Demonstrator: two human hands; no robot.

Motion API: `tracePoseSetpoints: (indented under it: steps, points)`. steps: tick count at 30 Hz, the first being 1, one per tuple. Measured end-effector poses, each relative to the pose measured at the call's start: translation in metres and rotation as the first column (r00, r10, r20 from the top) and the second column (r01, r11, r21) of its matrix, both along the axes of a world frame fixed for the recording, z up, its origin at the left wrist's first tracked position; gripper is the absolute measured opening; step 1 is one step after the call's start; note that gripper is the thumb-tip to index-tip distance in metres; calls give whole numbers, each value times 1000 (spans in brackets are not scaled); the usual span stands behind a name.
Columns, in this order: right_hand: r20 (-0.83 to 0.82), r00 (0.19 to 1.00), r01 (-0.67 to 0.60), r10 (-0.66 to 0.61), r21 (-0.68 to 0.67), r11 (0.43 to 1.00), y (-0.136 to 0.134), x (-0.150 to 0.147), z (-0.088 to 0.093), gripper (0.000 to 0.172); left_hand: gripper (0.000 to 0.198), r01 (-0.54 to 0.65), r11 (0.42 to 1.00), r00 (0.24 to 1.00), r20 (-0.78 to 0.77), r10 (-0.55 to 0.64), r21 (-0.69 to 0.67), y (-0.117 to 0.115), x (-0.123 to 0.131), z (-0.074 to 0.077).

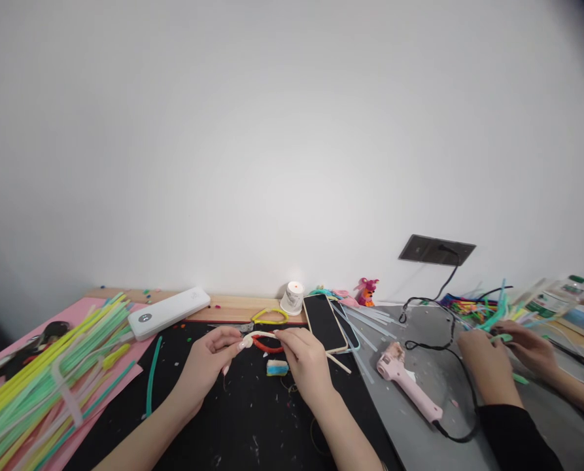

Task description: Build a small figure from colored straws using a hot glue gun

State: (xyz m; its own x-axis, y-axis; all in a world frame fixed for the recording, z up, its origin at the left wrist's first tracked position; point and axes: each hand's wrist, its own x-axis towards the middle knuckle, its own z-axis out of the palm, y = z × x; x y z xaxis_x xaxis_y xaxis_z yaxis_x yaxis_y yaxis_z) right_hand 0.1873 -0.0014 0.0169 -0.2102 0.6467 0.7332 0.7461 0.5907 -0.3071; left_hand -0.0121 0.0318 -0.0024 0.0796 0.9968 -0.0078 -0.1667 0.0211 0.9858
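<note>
A cream-white pipe cleaner (pixel 261 334) with a curled end is stretched between my two hands above the black mat. My left hand (pixel 207 358) pinches its curled end between thumb and fingertips. The fingers of my right hand (pixel 309 361) are closed on its other end. Just behind it, a red pipe cleaner loop (pixel 268 347) lies on the mat, partly covered. Further back rests a yellow loop (pixel 271 318) beside a metal-tipped tool (pixel 240 327). A small blue, yellow and white block (pixel 277 368) sits between my hands, nearer me.
A pile of pipe cleaners (pixel 61 379) spreads at left, with a white oblong device (pixel 169 314) behind. Phones (pixel 324 320) and a paper cup (pixel 292 299) stand near the wall. A corded pink glue gun (pixel 412 386) lies right, beside a co-worker's hands (pixel 488 356) holding green pieces.
</note>
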Motion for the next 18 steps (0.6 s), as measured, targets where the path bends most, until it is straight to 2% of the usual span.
tracePoseSetpoints:
  steps: [11, 18]
  points:
    - [38, 996, -77, 79, -41, 996, -1, -4, -1, 24, 37, -72, 996, 994, 80, 75, -46, -2, 1, 8]
    - [92, 993, -70, 78, -89, 994, -5, -9, 2, 25, 40, -94, 991, 986, 129, 106, -97, -4, 1, 10]
